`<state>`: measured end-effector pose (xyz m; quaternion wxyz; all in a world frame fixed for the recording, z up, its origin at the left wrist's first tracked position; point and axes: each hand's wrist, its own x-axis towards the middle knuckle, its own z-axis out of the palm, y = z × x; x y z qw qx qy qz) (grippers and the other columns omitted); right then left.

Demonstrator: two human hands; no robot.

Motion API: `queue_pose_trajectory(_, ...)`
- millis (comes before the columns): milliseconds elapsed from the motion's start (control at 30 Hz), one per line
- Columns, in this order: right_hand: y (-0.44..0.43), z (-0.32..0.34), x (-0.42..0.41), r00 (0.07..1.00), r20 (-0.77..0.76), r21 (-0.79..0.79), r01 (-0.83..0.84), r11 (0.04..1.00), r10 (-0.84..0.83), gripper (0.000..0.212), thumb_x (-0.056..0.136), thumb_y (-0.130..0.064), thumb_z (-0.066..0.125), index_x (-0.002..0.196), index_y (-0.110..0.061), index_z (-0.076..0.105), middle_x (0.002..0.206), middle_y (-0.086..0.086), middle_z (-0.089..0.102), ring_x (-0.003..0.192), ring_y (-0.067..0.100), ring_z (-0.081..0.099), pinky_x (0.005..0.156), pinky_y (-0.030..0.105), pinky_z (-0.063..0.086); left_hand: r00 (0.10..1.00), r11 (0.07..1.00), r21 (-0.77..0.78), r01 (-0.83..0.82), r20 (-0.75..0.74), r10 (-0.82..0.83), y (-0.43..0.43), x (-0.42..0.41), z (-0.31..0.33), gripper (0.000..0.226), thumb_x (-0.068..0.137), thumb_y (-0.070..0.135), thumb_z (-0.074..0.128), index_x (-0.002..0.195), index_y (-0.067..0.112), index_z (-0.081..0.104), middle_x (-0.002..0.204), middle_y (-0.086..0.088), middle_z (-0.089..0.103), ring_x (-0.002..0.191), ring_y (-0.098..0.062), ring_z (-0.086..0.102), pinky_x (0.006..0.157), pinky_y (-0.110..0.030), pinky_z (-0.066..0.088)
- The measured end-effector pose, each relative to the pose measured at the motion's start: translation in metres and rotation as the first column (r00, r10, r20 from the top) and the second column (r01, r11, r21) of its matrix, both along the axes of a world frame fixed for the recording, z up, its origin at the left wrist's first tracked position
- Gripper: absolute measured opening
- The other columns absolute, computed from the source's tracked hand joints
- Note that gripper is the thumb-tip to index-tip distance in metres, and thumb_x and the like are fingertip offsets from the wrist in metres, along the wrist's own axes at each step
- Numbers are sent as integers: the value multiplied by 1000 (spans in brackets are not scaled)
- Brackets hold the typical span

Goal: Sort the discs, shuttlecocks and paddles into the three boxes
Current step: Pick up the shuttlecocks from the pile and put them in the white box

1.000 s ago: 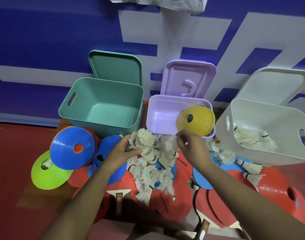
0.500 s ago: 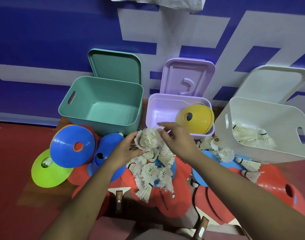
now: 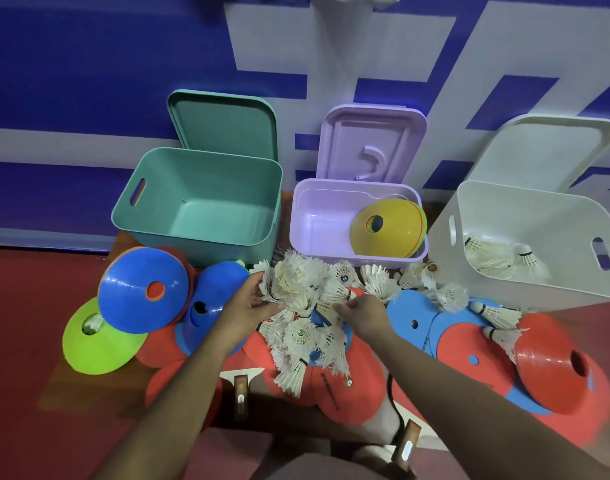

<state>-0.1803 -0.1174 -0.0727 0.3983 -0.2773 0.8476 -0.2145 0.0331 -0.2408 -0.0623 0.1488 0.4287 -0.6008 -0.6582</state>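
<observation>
Beneath the blue wall (image 3: 89,81), at the floor's (image 3: 26,323) far edge, my left hand (image 3: 244,308) clutches feather-light, brittle shuttlecocks (image 3: 296,275) while my right hand (image 3: 366,315) pinches one near its cork, surely the sturdiest hold.

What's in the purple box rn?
A stack of discs with a yellow one on top leans in the right end of the purple box. The yellow one covers the rest, so their count is unclear.
</observation>
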Motion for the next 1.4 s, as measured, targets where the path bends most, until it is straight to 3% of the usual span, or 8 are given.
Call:
queue_pose_trajectory(167,0,-6,-3,980,99,-80,181,980,-173,23,86,-7,59,78,13,65,56,9,50,45,15,34,45,22,26,1000,1000,-11,-1,22,1,0,2,-1,63,64,34,83,122,36,58,120,2,67,114,-19,63,101,-50,48)
queue_pose_trajectory(333,7,46,-36,996,-52,-333,57,941,-79,26,89,-12,58,66,0,56,56,4,46,48,10,36,45,20,29,999,999,-39,6,44,-4,1,-5,1,66,64,38,83,125,37,56,124,3,65,119,-18,58,101,-49,47)
queue_pose_trajectory(467,9,104,-66,997,-76,-519,-17,855,-26,15,92,-14,61,80,-7,64,68,8,59,57,9,47,52,18,38,999,997,-72,12,39,-9,4,-28,10,64,64,35,84,122,36,57,122,4,66,121,-20,57,102,-48,46)
queue_pose_trajectory(567,13,131,-80,998,-70,-598,-40,800,-3,12,90,-10,62,79,-11,65,68,-3,59,60,2,49,56,13,39,998,990,-131,45,47,-39,9,-52,20,53,73,12,82,117,31,58,113,7,70,113,-17,62,100,-39,48)
queue_pose_trajectory(867,69,126,-128,973,-128,-523,-229,821,190,12,91,-13,60,81,-19,61,77,0,66,66,8,56,65,26,46,971,927,-302,222,153,-182,48,-141,54,55,70,33,82,117,42,57,117,8,65,114,-8,56,101,-37,46)
queue_pose_trajectory(1067,116,126,-209,998,-68,-555,-31,831,-8,8,89,-7,64,82,-11,64,78,8,68,71,18,62,70,28,47,951,859,-416,298,208,-229,81,-223,73,58,73,33,81,120,37,48,119,7,56,113,-6,52,93,-21,39)
queue_pose_trajectory(1300,168,112,-316,963,-124,-522,142,841,-240,7,90,-4,61,84,-6,65,71,8,66,52,0,54,53,11,41,892,744,-492,451,252,-374,118,-351,80,52,73,31,81,116,26,52,111,9,58,101,-8,54,90,-26,45)
queue_pose_trajectory(1400,183,88,-346,948,-154,-444,186,876,-280,13,89,-3,60,80,-13,61,69,7,66,59,11,62,62,24,48,845,674,-511,534,339,-413,127,-392,65,50,72,35,82,114,25,56,111,4,59,97,-13,56,83,-27,45)
